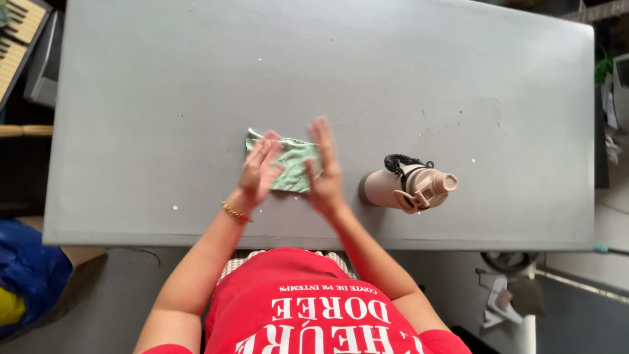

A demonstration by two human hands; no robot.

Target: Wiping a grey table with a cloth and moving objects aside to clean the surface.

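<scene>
That little green cloth (293, 165) sits near the middle of the grey table (164, 78), folded into a rough square. Looks soft, light and floppy, so I'd say pinch it by an edge or corner. Left hand (260, 169) lies flat and open on its 9 o'clock side, right hand (325, 169) open, edge-on at 3 o'clock. A beige bottle (407, 187) stands further out at 3 o'clock.

Grey table (458, 78) on grey floor (111, 308); seemingly a keyboard (16, 33) at one corner.
</scene>
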